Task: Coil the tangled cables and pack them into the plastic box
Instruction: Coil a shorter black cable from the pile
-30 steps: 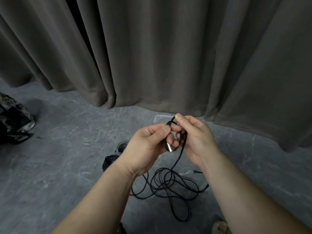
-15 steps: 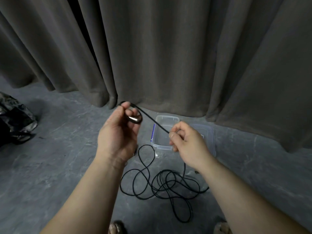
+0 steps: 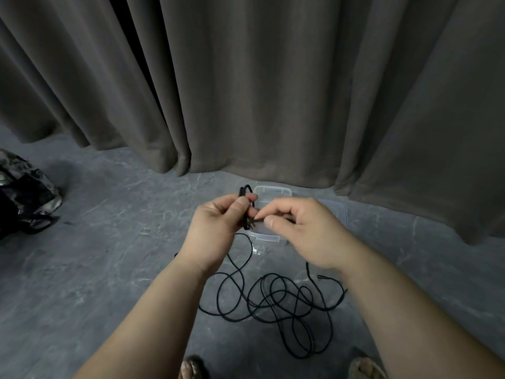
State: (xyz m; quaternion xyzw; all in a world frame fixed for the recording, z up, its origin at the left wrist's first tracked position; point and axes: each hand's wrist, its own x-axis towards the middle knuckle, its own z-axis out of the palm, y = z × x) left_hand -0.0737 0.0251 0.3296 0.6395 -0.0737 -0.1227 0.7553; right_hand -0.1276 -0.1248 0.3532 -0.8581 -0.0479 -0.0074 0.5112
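the hands have come back together: the left hand (image 3: 216,228) grips a small loop of black cable (image 3: 276,299), the right hand (image 3: 308,231) seemingly pinching it, above the plastic box (image 3: 273,191).

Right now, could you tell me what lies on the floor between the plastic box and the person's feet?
In the head view, the loose black cable sprawls in tangled loops on the grey floor between the plastic box and the feet.

left hand (image 3: 216,231): raised, grip curled, pinching | right hand (image 3: 306,231): beside it, fingertips pinching
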